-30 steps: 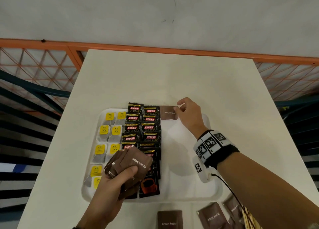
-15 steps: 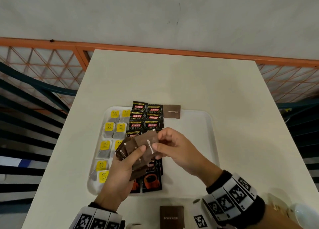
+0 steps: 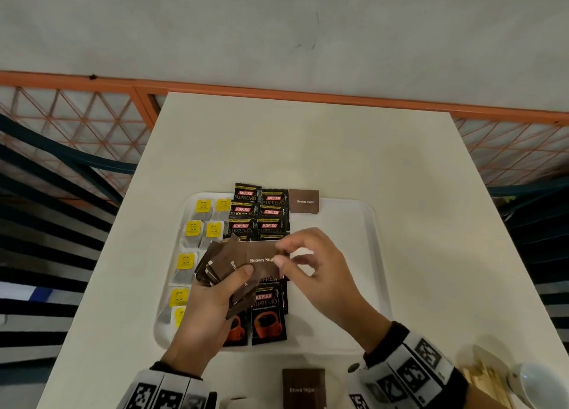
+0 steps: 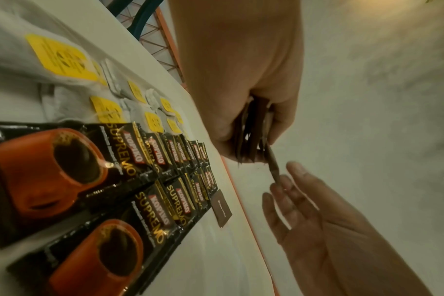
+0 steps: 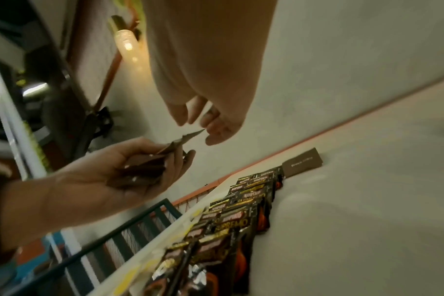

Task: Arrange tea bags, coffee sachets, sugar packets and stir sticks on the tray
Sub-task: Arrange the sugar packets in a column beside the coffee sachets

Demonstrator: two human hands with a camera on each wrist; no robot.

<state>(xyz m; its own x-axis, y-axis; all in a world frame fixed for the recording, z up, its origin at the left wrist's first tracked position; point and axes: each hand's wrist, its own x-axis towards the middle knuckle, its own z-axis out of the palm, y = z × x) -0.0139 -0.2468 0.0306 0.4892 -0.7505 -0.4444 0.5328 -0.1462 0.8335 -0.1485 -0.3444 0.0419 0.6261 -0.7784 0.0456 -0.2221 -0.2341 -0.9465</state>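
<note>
A white tray (image 3: 374, 254) holds tea bags (image 3: 192, 230) with yellow tags on its left and black coffee sachets (image 3: 260, 211) in the middle. One brown sugar packet (image 3: 303, 201) lies at the tray's far edge, beside the sachets. Above the sachets, my left hand (image 3: 240, 277) grips a fanned stack of brown sugar packets (image 3: 215, 267). My right hand (image 3: 281, 253) pinches the right end of the top packet (image 3: 258, 257) between thumb and forefinger. In the left wrist view the stack (image 4: 251, 136) sits in my left hand and the top packet (image 4: 272, 168) reaches into the right hand's fingers (image 4: 289, 192).
Another brown sugar packet (image 3: 303, 388) lies on the white table (image 3: 308, 149) in front of the tray. Wooden stir sticks (image 3: 483, 384) and a white rounded object (image 3: 535, 384) sit at the near right corner. An orange mesh railing (image 3: 77, 122) runs behind the table.
My right hand left a sugar packet at the tray's far edge, came back to the stack and now pinches its top packet. The left hand raised the stack towards the tray's middle.
</note>
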